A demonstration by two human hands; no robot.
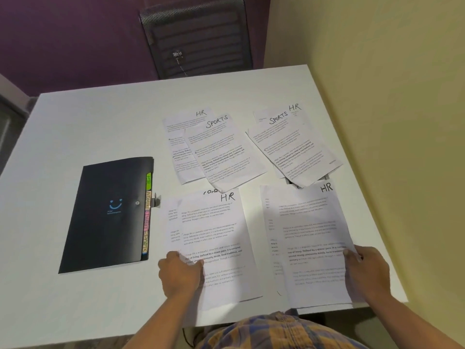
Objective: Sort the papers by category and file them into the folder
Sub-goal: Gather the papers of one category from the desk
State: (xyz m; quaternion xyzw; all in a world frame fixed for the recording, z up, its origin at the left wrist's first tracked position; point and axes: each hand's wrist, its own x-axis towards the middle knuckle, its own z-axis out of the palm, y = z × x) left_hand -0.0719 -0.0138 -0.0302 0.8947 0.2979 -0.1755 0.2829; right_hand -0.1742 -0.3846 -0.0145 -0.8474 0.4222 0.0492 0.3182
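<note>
A black expanding folder [105, 212] with coloured tabs along its right edge lies closed on the left of the white table [83, 127]. Near me lie two sheets marked HR. My left hand [180, 273] grips the left edge of the nearer-left HR sheet [214, 243], thumb on top; another sheet peeks out beneath it. My right hand [367, 270] holds the right edge of the right HR sheet [309, 238]. Farther back, a SPORTS sheet [226, 154] overlaps an HR sheet [181, 129], and a second SPORTS sheet [292, 147] covers another HR sheet [295, 109].
A dark mesh chair back [198, 36] stands behind the table's far edge. A yellow wall [390, 96] runs close along the table's right side. The table's near edge is just under my wrists.
</note>
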